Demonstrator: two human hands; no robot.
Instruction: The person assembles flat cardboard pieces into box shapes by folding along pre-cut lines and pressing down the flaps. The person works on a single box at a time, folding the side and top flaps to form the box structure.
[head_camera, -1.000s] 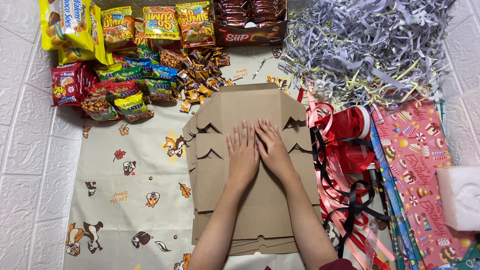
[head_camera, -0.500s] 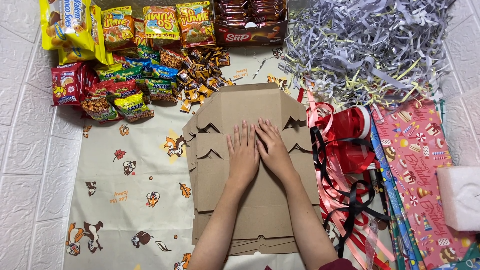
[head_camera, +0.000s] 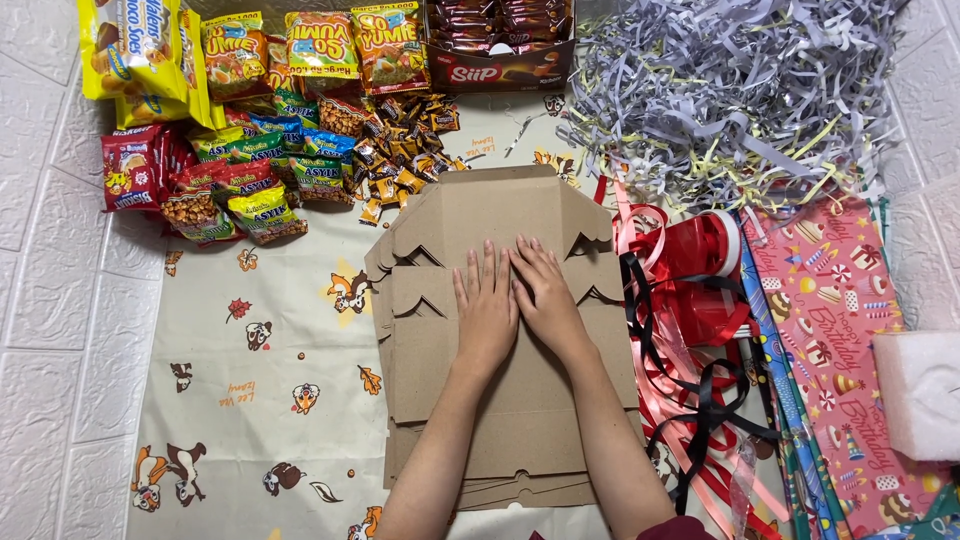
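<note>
A printed cloth (head_camera: 250, 400) with cartoon squirrels and leaves covered the middle of the white tiled floor (head_camera: 50, 300), and everything lay on or around it. At the top right sprawled a big heap of shredded grey and yellow paper (head_camera: 730, 90). Below it, along the right side, lay sheets of pink party wrapping paper (head_camera: 840, 330), with a tangle of red, pink and black ribbons (head_camera: 690, 340) just beside them and a white foam block (head_camera: 920, 390) at the right edge. Across the top left sat a spread of snack packets (head_camera: 240, 130) in yellow, red and green, with a scatter of small wrapped sweets (head_camera: 400, 150) near them and a dark red box of bars (head_camera: 500, 45) at the top centre.

In the middle of the cloth lay a stack of flat brown cardboard box blanks (head_camera: 500, 400), unfolded, their cut flaps fanned out at the left edge. Both hands rested on top of it, side by side and touching each other. The left hand (head_camera: 487, 310) lay flat, palm down, fingers spread straight, gripping nothing. The right hand (head_camera: 545, 300) likewise pressed flat and open on the cardboard, holding nothing.
</note>
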